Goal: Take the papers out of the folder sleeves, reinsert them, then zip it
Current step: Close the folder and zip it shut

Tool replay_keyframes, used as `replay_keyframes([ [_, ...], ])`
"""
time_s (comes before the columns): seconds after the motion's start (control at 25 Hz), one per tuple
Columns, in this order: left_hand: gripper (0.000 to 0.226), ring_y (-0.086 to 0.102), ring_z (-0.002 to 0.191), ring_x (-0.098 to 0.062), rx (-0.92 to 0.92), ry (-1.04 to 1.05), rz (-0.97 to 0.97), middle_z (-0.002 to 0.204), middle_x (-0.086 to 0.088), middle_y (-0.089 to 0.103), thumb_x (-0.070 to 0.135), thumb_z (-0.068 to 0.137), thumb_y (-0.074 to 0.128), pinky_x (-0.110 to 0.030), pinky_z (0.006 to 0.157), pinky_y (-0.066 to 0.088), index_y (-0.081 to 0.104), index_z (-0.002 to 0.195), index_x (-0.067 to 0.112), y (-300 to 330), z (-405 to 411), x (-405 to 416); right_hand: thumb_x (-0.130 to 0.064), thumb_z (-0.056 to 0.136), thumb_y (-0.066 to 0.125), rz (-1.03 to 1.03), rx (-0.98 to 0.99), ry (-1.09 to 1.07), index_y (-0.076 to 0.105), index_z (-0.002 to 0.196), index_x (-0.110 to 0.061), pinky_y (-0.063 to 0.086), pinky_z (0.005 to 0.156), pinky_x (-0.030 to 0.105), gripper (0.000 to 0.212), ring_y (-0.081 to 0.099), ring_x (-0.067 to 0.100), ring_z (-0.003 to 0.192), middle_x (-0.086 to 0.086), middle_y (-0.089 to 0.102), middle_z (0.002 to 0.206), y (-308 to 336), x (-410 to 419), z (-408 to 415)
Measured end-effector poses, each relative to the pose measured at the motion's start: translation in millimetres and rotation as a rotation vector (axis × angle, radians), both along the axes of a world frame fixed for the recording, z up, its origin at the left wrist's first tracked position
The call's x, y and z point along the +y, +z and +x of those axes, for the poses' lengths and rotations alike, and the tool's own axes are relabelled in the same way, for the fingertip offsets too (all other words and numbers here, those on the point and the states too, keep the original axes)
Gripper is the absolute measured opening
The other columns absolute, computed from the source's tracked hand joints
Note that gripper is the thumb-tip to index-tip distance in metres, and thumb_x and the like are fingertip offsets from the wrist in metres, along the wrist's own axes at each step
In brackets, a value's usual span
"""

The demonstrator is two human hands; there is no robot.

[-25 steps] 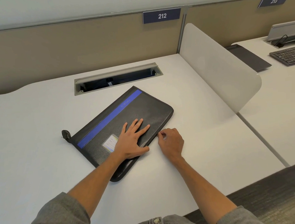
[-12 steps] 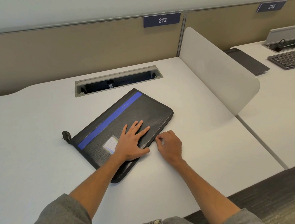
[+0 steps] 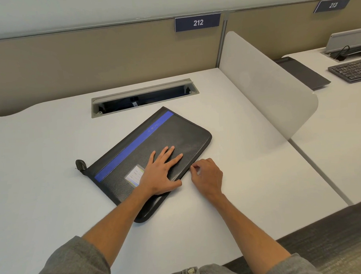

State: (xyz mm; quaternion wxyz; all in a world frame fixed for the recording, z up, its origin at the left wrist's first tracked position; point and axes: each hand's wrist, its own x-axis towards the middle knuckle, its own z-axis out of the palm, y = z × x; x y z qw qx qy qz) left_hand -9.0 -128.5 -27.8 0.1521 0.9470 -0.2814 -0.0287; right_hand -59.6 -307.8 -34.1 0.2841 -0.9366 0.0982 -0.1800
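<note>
A black zip folder [image 3: 175,135] with a blue stripe and a small label window lies closed and slanted on the white desk [image 3: 43,194]. My left hand [image 3: 159,172] presses flat on its cover, fingers spread. My right hand [image 3: 207,176] sits at the folder's right edge with fingers curled. Its thumb and fingertips pinch at the zipper line, and the pull itself is hidden under them. A black tab [image 3: 80,164] sticks out at the folder's left corner. No papers are in sight.
An open cable tray [image 3: 142,97] is sunk into the desk behind the folder. A frosted divider panel [image 3: 266,87] stands to the right. Beyond it, the neighbouring desk holds a keyboard [image 3: 350,70] and a dark pad [image 3: 303,73].
My right hand has slid a little along the folder's edge toward me. The left hand stays flat on the cover. The camera has tilted slightly.
</note>
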Motion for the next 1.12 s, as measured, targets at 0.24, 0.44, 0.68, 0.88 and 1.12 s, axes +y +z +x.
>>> replay_keyframes([
  [0.24, 0.089, -0.004, 0.149, -0.010, 0.001, -0.012, 0.008, 0.163, 0.007, 0.005, 0.062, 0.069, 0.052, -0.049, 0.120, -0.005, 0.021, 0.151, 0.045, -0.3, 0.3, 0.5, -0.023, 0.087, 0.060, 0.055, 0.140, -0.163, 0.069, 0.083, -0.019, 0.043, 0.061, 0.032, 0.011, 0.058, 0.018, 0.089, -0.002, 0.066, 0.079, 0.3, 1.0, 12.5],
  [0.44, 0.089, -0.005, 0.149, -0.010, 0.004, -0.013, 0.016, 0.163, 0.008, 0.004, 0.063, 0.069, 0.051, -0.048, 0.120, -0.005, 0.021, 0.151, 0.045, 0.5, 0.1, 0.6, -0.022, 0.088, 0.060, 0.066, 0.131, -0.154, 0.069, 0.085, -0.017, 0.044, 0.063, 0.032, 0.010, 0.058, 0.018, 0.090, -0.002, 0.066, 0.081, -0.1, -2.1, 14.4],
  [0.68, 0.089, -0.006, 0.149, -0.008, 0.006, -0.003, 0.013, 0.163, 0.009, 0.004, 0.063, 0.069, 0.052, -0.047, 0.120, -0.007, 0.021, 0.150, 0.045, 0.1, 0.2, 0.4, -0.017, 0.085, 0.067, 0.095, 0.033, -0.028, 0.070, 0.083, -0.016, 0.039, 0.061, 0.027, 0.004, 0.059, 0.016, 0.082, -0.005, 0.067, 0.078, -1.3, -7.0, 7.8],
  [0.88, 0.087, -0.003, 0.149, -0.008, -0.003, 0.006, -0.011, 0.163, 0.008, 0.008, 0.062, 0.068, 0.052, -0.047, 0.121, -0.005, 0.025, 0.149, 0.045, 0.6, -0.7, 0.1, -0.019, 0.081, 0.074, 0.025, -0.045, 0.115, 0.071, 0.078, -0.018, 0.042, 0.060, 0.022, 0.004, 0.059, 0.013, 0.078, -0.008, 0.067, 0.077, -5.5, -5.8, -0.3],
  [1.12, 0.087, -0.003, 0.149, -0.007, 0.003, 0.009, -0.010, 0.163, 0.009, 0.008, 0.061, 0.069, 0.051, -0.047, 0.121, -0.004, 0.023, 0.149, 0.046, 1.0, -1.8, 0.1, -0.021, 0.078, 0.076, -0.030, -0.060, 0.113, 0.070, 0.076, -0.021, 0.045, 0.055, 0.025, 0.007, 0.060, 0.012, 0.077, -0.010, 0.067, 0.074, -6.4, -2.9, -4.6],
])
